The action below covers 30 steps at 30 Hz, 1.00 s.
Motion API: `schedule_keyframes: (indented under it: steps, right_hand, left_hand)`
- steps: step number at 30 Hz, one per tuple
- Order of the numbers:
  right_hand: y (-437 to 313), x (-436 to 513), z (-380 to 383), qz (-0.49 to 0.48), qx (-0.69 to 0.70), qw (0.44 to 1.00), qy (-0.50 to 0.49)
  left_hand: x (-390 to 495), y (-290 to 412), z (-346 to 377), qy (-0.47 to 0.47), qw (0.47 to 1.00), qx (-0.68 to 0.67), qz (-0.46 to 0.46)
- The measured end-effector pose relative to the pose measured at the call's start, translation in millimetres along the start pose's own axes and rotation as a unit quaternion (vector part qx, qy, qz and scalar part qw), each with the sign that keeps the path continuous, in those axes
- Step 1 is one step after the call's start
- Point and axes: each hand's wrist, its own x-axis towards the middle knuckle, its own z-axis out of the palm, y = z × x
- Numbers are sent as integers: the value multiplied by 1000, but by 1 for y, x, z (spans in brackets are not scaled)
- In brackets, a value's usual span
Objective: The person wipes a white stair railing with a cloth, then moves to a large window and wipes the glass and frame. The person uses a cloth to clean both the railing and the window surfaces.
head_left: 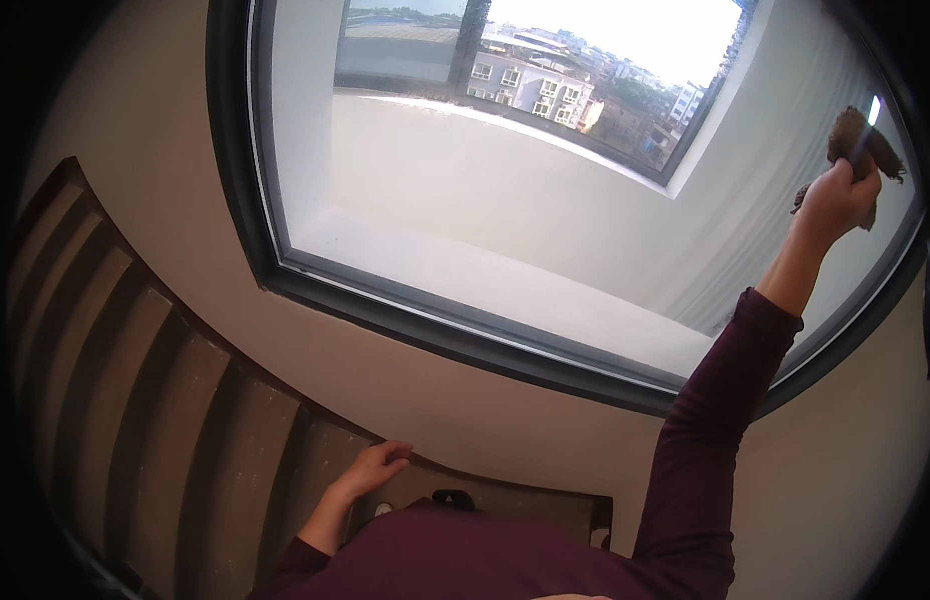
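High at the right, my right hand [841, 196] grips a crumpled brown cloth [851, 135], held up at the right part of a large glass pane [510, 195]. Whether the cloth presses on the glass is hard to tell. A dark grey frame [465, 341] borders the pane. My left hand [373, 469] is low in front of my body, holding nothing, its fingers loosely bent and the thumb apart. Below the frame, the pale wall [405, 382] lies beyond that hand.
Stairs [164, 390] with dark-edged treads run along the left, and a dark skirting [232, 349] follows them at the wall. Behind the glass are a pale ledge [450, 262] and an outer window [585, 82] with buildings outside. A shoe [384, 509] shows near my body.
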Motion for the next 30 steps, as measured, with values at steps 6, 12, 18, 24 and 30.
schedule_keyframes:
  steps: [6, 12, 18, 24, 30]
  right_hand:
    - [-145, -60, 132, -323, 58, 943, -53]
    - [-238, -247, 97, -339, 190, 880, -272]
    - [-174, -326, -1, -277, 267, 770, -509]
    - [-95, -326, -99, -144, 207, 812, -527]
    - [-83, -322, -178, 519, 320, 709, -354]
  left_hand:
    - [-31, -14, -14, 76, 997, -12, -27]
    - [-37, -9, -20, 98, 995, 6, -19]
    - [-37, -3, -15, 74, 997, 1, -11]
    - [-27, 30, -10, 23, 1000, 2, 17]
    - [-20, 82, -25, -4, 991, -128, 44]
